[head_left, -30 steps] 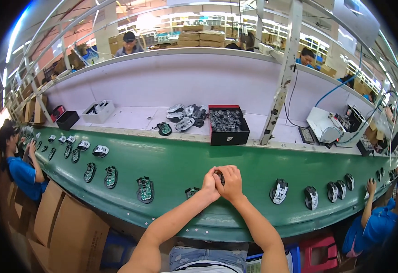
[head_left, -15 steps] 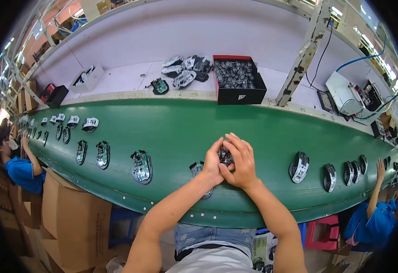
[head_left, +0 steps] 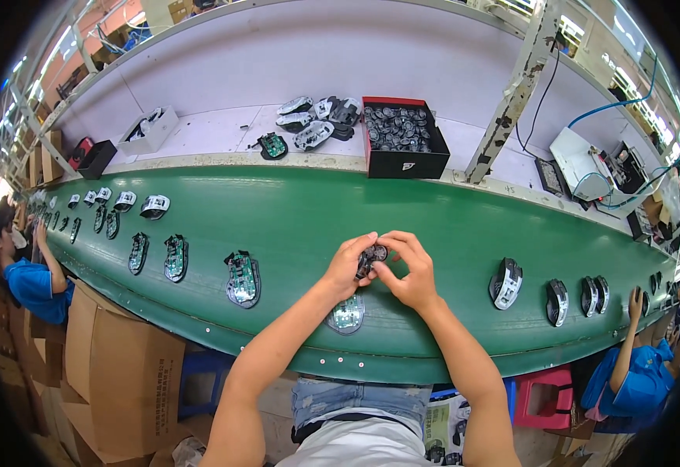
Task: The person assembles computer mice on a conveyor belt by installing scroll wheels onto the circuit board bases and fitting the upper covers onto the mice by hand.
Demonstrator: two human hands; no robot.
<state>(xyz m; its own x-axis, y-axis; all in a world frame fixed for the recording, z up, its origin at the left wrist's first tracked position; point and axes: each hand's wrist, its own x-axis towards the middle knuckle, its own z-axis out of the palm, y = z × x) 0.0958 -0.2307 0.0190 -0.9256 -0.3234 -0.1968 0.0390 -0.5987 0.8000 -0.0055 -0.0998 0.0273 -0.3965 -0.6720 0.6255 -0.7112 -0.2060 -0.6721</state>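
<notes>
Above the green conveyor belt, my left hand grips a small dark, round, wheel-like part, its fingers curled round it. My right hand closes on the same part from the other side, thumb and fingertips against it. Fingers cover some of it, so its full shape is hidden. Just below my left hand lies an open computer mouse base with a green circuit board, partly covered by the hand. Another open mouse base sits to the left on the belt.
Several mouse bases and shells stretch along the belt to the left; mice with grey-and-black shells stand at right. On the shelf behind are a black box of round dark parts and a mouse pile. Co-workers in blue sit at both ends.
My hands have parted slightly and shifted left, so the dark part shows more. At right, a mouse near the co-worker's hand has left its place in the row, and that hand has moved left.
</notes>
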